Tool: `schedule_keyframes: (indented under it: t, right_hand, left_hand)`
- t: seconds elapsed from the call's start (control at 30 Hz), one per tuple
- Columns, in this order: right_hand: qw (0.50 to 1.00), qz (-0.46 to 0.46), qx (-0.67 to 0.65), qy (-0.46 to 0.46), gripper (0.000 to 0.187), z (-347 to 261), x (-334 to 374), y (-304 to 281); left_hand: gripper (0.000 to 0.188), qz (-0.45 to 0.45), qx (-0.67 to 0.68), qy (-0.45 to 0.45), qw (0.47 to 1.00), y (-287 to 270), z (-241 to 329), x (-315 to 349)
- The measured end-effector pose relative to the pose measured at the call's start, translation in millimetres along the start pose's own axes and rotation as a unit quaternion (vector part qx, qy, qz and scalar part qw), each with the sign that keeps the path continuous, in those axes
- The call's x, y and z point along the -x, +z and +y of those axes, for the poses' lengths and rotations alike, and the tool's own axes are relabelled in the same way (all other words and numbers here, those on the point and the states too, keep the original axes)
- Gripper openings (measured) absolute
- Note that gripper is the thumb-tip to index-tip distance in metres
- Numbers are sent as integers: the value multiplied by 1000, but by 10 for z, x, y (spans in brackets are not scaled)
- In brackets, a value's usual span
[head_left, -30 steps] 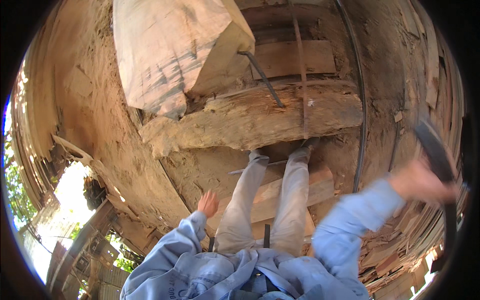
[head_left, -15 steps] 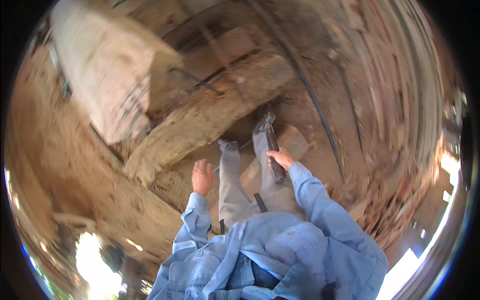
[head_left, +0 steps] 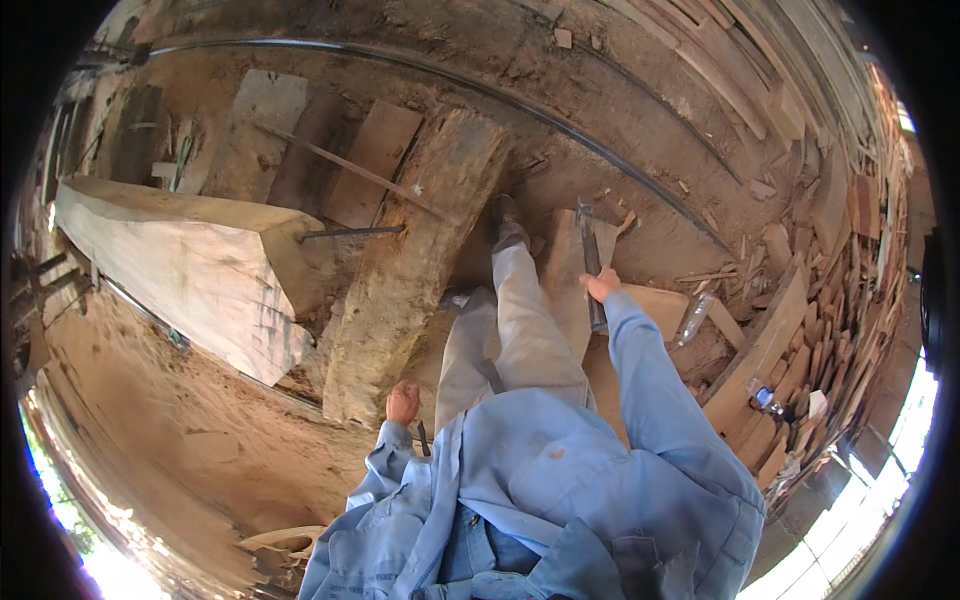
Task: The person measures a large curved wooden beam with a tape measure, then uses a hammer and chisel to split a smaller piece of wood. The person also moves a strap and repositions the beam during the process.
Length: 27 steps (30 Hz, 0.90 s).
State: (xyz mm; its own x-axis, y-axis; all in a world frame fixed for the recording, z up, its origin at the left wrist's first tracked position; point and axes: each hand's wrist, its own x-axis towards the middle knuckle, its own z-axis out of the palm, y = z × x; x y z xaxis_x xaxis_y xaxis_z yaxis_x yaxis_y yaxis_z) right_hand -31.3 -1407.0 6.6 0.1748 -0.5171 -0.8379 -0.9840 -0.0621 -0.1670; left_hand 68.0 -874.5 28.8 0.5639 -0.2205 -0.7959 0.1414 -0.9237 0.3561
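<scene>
My right hand [head_left: 601, 286] is wrapped round the thick dark handle of a hammer [head_left: 588, 250], held in front of my right leg with its metal head pointing away from me. My left hand [head_left: 403, 401] hangs by my left side, its fingers curled in and nothing visible in them. To the left, a large squared log [head_left: 190, 270] rests beside a rough, thick timber beam [head_left: 415, 260]. A dark iron rod [head_left: 350, 232] runs from the log's end to the beam.
A long dark cable or pipe [head_left: 560, 125] crosses the ground ahead. Flat boards [head_left: 372, 160] lie beyond the beam. At right are stacked planks [head_left: 740, 90], scattered wood offcuts [head_left: 800, 360] and clear plastic bottles [head_left: 696, 318]. A plank [head_left: 570, 265] lies by my feet.
My view has turned right, and the log and beam have shifted left and down in it. My left fingers have curled in. The hammer stays in my right hand.
</scene>
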Motion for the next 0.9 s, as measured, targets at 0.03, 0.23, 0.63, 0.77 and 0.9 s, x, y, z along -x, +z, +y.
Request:
schedule_keyframes:
  t: [0.03, 0.23, 0.63, 0.77, 0.9]
  right_hand:
    - [998, 18, -23, -48, 62, 51, -86, 67]
    - [941, -18, 291, -170, 53, 941, -21, 785]
    - [959, -14, 226, -171, 47, 159, -841, -223]
    - [990, -78, -81, -79, 28, -1023, -997, -1036]
    - [972, -113, -25, -204, 19, -2200, -1842, -1890]
  left_hand:
    - [39, -2, -22, -13, 1000, -78, -10, -12]
    - [39, 61, 1, -39, 997, -592, 385, -263]
    - [32, 114, 118, -5, 986, -67, 1033, -530]
    - [29, 19, 0, -40, 999, 512, 875, -650]
    - [29, 36, -177, -28, 983, 567, 1267, -973]
